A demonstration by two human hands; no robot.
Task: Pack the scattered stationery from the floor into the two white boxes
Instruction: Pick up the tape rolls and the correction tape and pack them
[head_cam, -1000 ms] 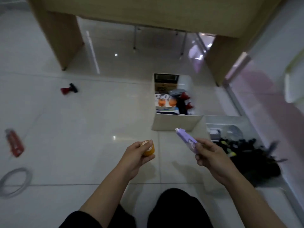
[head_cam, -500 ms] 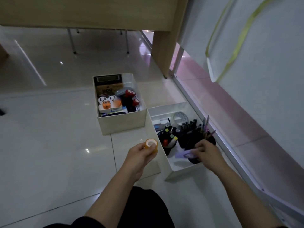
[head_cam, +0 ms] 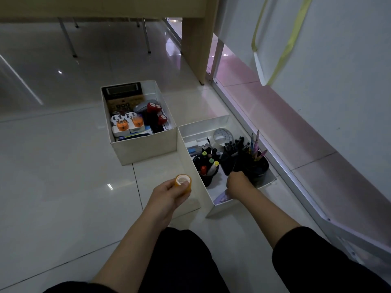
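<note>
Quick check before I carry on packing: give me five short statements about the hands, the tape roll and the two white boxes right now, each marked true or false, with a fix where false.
1. The left hand holds a small orange tape roll. True.
2. That tape roll already lies inside a box. False: it is in the hand, above the floor.
3. The right hand reaches into the nearer white cardboard box. True.
4. The black calculator sits in the nearer box. False: it is in the farther white cardboard box.
5. The black pen cups stand empty. False: they hold markers and pens.
</note>
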